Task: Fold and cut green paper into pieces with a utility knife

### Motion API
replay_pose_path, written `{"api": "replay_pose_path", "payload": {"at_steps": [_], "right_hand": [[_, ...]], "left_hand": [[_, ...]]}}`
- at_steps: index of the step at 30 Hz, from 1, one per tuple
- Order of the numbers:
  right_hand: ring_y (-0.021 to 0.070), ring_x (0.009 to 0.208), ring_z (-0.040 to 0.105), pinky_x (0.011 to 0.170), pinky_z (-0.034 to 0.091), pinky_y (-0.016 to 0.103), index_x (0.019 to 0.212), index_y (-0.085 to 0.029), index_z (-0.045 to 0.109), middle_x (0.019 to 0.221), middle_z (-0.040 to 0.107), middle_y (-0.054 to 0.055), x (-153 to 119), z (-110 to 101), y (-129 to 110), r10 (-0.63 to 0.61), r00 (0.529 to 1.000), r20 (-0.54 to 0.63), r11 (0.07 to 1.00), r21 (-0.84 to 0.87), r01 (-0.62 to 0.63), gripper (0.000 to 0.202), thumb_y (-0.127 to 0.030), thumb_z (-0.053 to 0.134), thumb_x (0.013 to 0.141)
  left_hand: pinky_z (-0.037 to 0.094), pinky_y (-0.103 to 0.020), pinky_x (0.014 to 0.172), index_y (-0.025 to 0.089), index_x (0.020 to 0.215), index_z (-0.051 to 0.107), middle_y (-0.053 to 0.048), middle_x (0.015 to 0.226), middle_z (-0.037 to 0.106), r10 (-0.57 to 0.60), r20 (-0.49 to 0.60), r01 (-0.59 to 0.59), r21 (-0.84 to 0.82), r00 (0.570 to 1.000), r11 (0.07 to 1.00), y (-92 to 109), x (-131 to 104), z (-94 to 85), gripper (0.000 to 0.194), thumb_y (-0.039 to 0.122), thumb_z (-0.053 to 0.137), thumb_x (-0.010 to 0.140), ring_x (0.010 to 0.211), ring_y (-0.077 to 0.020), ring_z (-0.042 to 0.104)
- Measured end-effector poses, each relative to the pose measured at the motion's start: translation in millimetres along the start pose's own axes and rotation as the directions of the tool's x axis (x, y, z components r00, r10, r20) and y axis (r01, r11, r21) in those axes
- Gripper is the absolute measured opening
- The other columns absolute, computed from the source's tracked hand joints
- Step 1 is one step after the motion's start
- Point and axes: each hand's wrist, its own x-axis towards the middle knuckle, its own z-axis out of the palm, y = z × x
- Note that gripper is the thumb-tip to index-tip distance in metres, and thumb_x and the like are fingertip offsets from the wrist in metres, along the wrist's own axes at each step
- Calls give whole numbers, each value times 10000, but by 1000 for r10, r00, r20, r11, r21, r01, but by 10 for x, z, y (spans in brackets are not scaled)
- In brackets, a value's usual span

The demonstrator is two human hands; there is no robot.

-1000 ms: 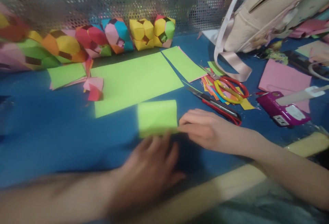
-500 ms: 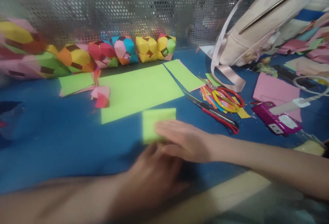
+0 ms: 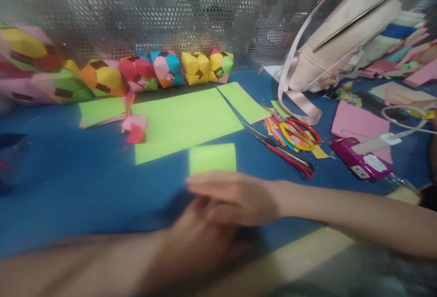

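A small light-green sheet of paper [image 3: 212, 158] lies on the blue table, its far edge curved as if folded over. My right hand [image 3: 235, 197] lies across the near part of this sheet, fingers together and stretched out towards the left. Below and partly under it is my left hand [image 3: 201, 247], blurred, with its fingertips hidden by the right hand. Whether the left fingers grip the sheet's near edge cannot be made out. Just beyond the small sheet is a large light-green sheet [image 3: 180, 119].
Red-and-yellow scissors [image 3: 300, 135] lie on coloured scraps, with a box cutter [image 3: 283, 151] nearby. Folded paper balls [image 3: 136, 73] line the perforated metal panel [image 3: 205, 19]. On the right are a pale backpack [image 3: 327, 47], pink paper [image 3: 358, 119] and a purple power adapter [image 3: 358, 160].
My right hand has slid nearer to me and slightly left across the small green sheet. The sheet's far edge now looks rounded. My left hand stays almost where it was.
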Motion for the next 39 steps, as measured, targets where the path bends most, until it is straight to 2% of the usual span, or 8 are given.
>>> {"api": "replay_pose_path", "payload": {"at_steps": [3,6,12,16,22,26,32,39], "right_hand": [[164,1449,268,1192,217,283,1443,-18,399,1528,360,168,146,-36,7,-12,980,201,991,134,-15,630,-479,330,1019],[175,1477,166,1215,140,319,1490,-43,320,1576,239,148,218,-61,115,20,961,276,986,152,-64,658,-488,366,1007],[242,1490,68,1226,71,407,1492,23,265,1581,152,203,164,-67,252,40,966,255,996,73,-60,836,-606,388,955],[233,1491,67,1227,79,400,1500,3,261,1584,150,192,131,-86,273,49,963,264,998,23,-57,846,-620,400,945],[227,1489,63,1223,108,406,1503,15,234,1584,111,202,-25,-207,330,118,958,263,992,-79,-100,852,-626,359,956],[210,1477,173,1209,196,389,1481,-16,323,1566,232,186,-32,-240,312,129,967,222,978,-192,-86,724,-549,344,993],[257,1358,432,1020,424,446,1355,-44,513,1438,494,175,222,-78,364,70,994,80,850,-526,-18,441,-217,414,961],[250,1257,522,871,434,401,1295,-44,561,1364,572,169,163,-64,452,-27,1000,2,748,-663,21,409,-211,379,969]], "left_hand": [[395,-390,912,201,1079,637,-35,1007,731,-48,34,47,12,998,999,13,-15,-5,327,455,463,971,979,-225,646],[400,-397,902,153,1036,649,-84,1005,731,-15,124,9,49,992,999,0,20,-51,399,515,522,926,980,-249,649],[366,-401,969,142,1032,649,-68,1004,727,46,173,-53,35,984,998,-39,95,-115,385,497,574,902,994,-231,642],[368,-416,976,134,1038,648,-70,990,724,59,191,-66,33,980,997,-41,102,-115,386,489,569,907,1017,-244,629],[449,-419,846,117,1042,657,-89,1030,715,110,134,-120,70,985,990,-59,86,-82,463,542,549,896,919,-263,631],[467,-416,827,115,1029,667,-124,1044,705,108,120,-122,110,987,986,-56,101,-85,473,550,556,879,950,-288,615],[476,-411,812,123,1014,677,-141,999,704,100,148,-122,148,984,981,-40,112,-91,478,559,527,887,915,-290,615],[485,-404,787,123,1006,674,-160,1034,705,121,134,-141,148,984,979,-56,120,-89,492,567,492,902,912,-284,617]]}}
